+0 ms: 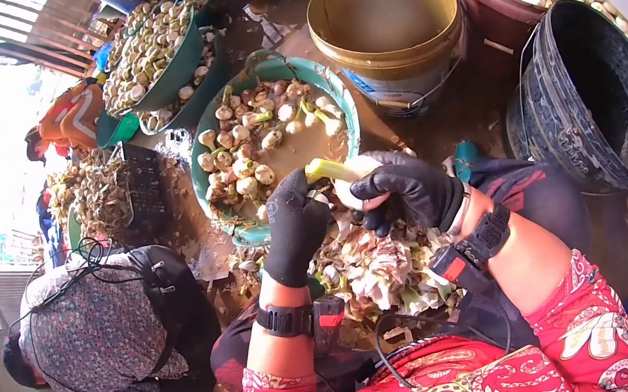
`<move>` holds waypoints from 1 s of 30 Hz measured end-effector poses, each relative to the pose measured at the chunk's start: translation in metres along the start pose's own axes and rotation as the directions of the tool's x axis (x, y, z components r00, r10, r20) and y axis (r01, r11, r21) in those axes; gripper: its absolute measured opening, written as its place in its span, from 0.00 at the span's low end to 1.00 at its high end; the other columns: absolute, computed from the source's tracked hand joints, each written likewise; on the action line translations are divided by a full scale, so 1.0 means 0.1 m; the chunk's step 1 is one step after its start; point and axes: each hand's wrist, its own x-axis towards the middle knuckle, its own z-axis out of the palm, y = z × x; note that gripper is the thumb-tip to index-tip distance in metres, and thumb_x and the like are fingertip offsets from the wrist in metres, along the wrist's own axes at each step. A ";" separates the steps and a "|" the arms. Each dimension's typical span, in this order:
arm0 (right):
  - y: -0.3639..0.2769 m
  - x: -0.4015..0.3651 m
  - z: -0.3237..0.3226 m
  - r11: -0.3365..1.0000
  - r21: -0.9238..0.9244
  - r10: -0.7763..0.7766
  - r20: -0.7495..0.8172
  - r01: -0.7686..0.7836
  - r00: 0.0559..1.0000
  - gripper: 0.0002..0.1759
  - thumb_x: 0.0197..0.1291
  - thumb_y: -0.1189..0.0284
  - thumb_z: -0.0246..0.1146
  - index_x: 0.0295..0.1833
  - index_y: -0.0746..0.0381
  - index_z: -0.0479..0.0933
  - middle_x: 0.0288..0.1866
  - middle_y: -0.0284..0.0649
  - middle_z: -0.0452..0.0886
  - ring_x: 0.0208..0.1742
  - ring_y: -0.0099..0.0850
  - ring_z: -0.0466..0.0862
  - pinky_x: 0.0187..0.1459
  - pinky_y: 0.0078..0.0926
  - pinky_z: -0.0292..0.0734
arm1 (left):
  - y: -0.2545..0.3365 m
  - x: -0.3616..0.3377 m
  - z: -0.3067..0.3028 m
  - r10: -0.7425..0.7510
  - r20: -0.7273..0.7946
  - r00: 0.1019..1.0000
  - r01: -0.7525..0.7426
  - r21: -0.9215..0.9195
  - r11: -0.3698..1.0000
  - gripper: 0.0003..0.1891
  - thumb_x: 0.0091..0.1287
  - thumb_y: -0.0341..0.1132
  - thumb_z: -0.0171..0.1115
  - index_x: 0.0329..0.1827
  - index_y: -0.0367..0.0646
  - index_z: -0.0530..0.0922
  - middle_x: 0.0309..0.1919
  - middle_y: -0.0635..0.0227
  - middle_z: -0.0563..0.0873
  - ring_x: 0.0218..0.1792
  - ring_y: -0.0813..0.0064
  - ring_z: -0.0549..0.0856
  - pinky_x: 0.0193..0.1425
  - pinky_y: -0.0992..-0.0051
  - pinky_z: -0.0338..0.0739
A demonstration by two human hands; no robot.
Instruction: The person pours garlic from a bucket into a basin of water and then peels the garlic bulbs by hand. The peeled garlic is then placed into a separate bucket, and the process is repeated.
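My right hand [412,189], in a black glove, is closed around a garlic bulb [349,192] with a thick yellow-green stem [328,168] pointing left. My left hand [298,222], gloved too, is closed in a pinch against the stem side of the same bulb; its fingertips are partly hidden. Below both hands lies a heap of garlic peelings [372,261], pale and pinkish, between my knees. Just beyond the hands stands a green basin [355,117] with several unpeeled garlic bulbs [244,168] and some brownish water.
A yellowish bucket [390,56] stands behind the basin. On the right a black bucket [568,109] leans, near a reddish bucket [506,23] of whitish bulbs. Heaped garlic fills green basins [175,73] at back left. A person in a patterned top [98,330] bends at left.
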 end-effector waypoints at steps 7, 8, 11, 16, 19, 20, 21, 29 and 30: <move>-0.01 -0.05 0.03 0.952 0.301 -0.051 0.011 0.045 0.999 0.23 0.58 0.72 0.62 0.58 0.67 0.67 0.41 0.42 0.79 0.38 0.31 0.83 0.39 0.27 0.82 | -0.44 -0.06 0.08 -0.071 -0.063 0.995 0.035 -0.457 0.889 0.15 0.64 0.25 0.56 0.54 0.37 0.74 0.35 0.65 0.82 0.34 0.76 0.83 0.37 0.77 0.79; 0.00 -0.02 0.00 0.953 0.298 -0.059 0.010 0.053 0.998 0.23 0.58 0.72 0.62 0.58 0.67 0.67 0.41 0.42 0.79 0.38 0.31 0.83 0.39 0.27 0.82 | -0.35 -0.11 -0.01 -0.245 0.051 0.968 0.243 -0.422 0.873 0.17 0.66 0.29 0.55 0.58 0.36 0.72 0.39 0.65 0.81 0.36 0.77 0.83 0.37 0.78 0.80; 0.15 0.09 -0.09 0.950 -0.119 -0.298 -0.078 0.288 0.951 0.27 0.54 0.79 0.64 0.60 0.67 0.65 0.44 0.38 0.78 0.40 0.23 0.80 0.43 0.22 0.78 | 0.10 -0.22 -0.01 -0.360 0.253 0.898 0.397 -0.820 0.413 0.25 0.62 0.27 0.57 0.64 0.35 0.67 0.41 0.66 0.81 0.37 0.77 0.82 0.39 0.77 0.80; 0.24 0.15 -0.06 0.929 -0.097 -0.366 -0.076 0.358 0.928 0.22 0.57 0.78 0.58 0.59 0.65 0.68 0.50 0.38 0.78 0.49 0.25 0.79 0.54 0.24 0.74 | 0.31 -0.19 0.06 -0.308 0.181 0.934 0.310 -0.839 0.448 0.21 0.59 0.25 0.59 0.58 0.38 0.74 0.41 0.66 0.82 0.38 0.79 0.81 0.43 0.78 0.77; 0.02 0.12 -0.02 0.859 0.226 -0.387 -0.303 0.461 0.871 0.04 0.59 0.79 0.57 0.40 0.64 0.75 0.35 0.35 0.79 0.38 0.24 0.80 0.43 0.22 0.75 | 0.04 -0.15 0.01 -0.181 0.075 0.981 0.191 -0.571 0.799 0.18 0.58 0.22 0.57 0.53 0.39 0.77 0.36 0.66 0.84 0.35 0.78 0.82 0.40 0.77 0.77; 0.01 0.18 -0.08 0.772 0.299 -0.515 -0.221 0.560 0.828 0.05 0.59 0.79 0.56 0.40 0.65 0.74 0.33 0.35 0.78 0.35 0.26 0.80 0.42 0.24 0.75 | -0.20 -0.14 0.01 -0.017 0.048 0.999 0.028 -0.236 0.971 0.18 0.58 0.20 0.56 0.51 0.39 0.78 0.33 0.66 0.84 0.33 0.78 0.82 0.38 0.77 0.77; -0.02 0.13 -0.09 0.784 0.344 -0.491 -0.163 0.516 0.856 0.04 0.58 0.79 0.55 0.39 0.65 0.74 0.33 0.36 0.78 0.33 0.26 0.79 0.42 0.24 0.75 | -0.56 -0.13 0.07 0.030 -0.005 1.000 -0.031 -0.258 0.966 0.18 0.57 0.17 0.53 0.50 0.38 0.78 0.30 0.63 0.84 0.31 0.75 0.83 0.34 0.76 0.76; -0.04 -0.02 -0.11 0.735 -0.678 0.039 0.055 0.009 0.998 0.12 0.53 0.66 0.65 0.33 0.66 0.79 0.26 0.41 0.80 0.28 0.24 0.77 0.33 0.27 0.73 | -1.04 -0.09 0.03 0.088 -0.143 0.986 -0.085 0.025 0.996 0.13 0.61 0.26 0.55 0.49 0.38 0.77 0.30 0.56 0.84 0.30 0.62 0.83 0.32 0.71 0.77; 0.06 0.05 -0.15 0.578 -0.812 0.154 0.007 -0.084 0.988 0.16 0.52 0.62 0.66 0.33 0.67 0.79 0.25 0.43 0.80 0.28 0.26 0.78 0.34 0.30 0.74 | -1.20 -0.01 0.00 0.016 -0.007 1.000 -0.016 -0.002 1.000 0.13 0.62 0.30 0.57 0.49 0.38 0.77 0.31 0.55 0.84 0.31 0.60 0.84 0.33 0.69 0.77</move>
